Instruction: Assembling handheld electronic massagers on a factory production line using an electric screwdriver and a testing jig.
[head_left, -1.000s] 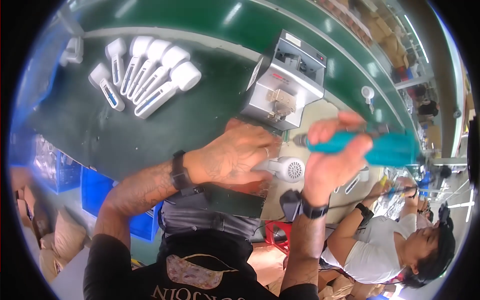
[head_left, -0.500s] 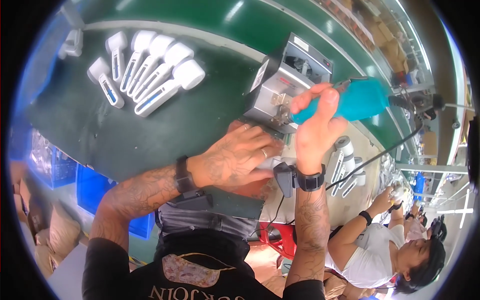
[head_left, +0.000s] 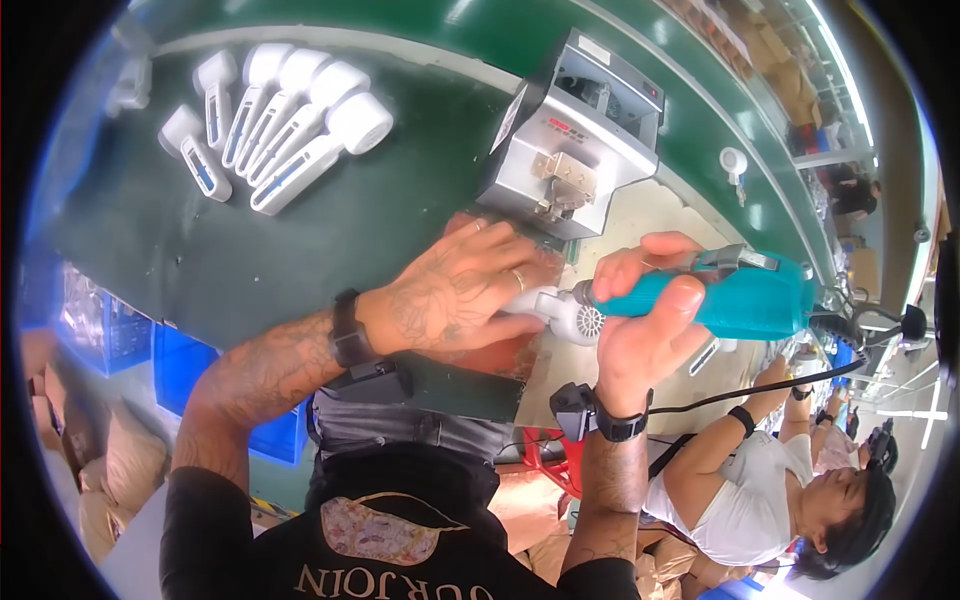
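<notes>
My right hand (head_left: 650,340) is wrapped around a teal electric screwdriver (head_left: 745,300), which lies nearly level. Its metal tip points left and meets a white handheld device (head_left: 560,312) with a round, slotted grille at one end. My left hand (head_left: 455,290) grips that device, fingers bent over it and pressing it near the table; most of its body is hidden under the hand. Just beyond my hands stands a silver and black screw feeder (head_left: 575,140) with a small metal outlet on its front.
Several similar white devices (head_left: 300,125) lie fanned out on the green worktop (head_left: 130,260) at the far left. A black cable (head_left: 750,393) runs below the screwdriver. Blue bins (head_left: 185,370) stand at the left. Beyond my right arm sits a co-worker in a white shirt (head_left: 745,500).
My right hand has brought the screwdriver down and nearer, from the screw feeder's outlet to the white device. The device's grille end now shows. My left hand stays nearly in place.
</notes>
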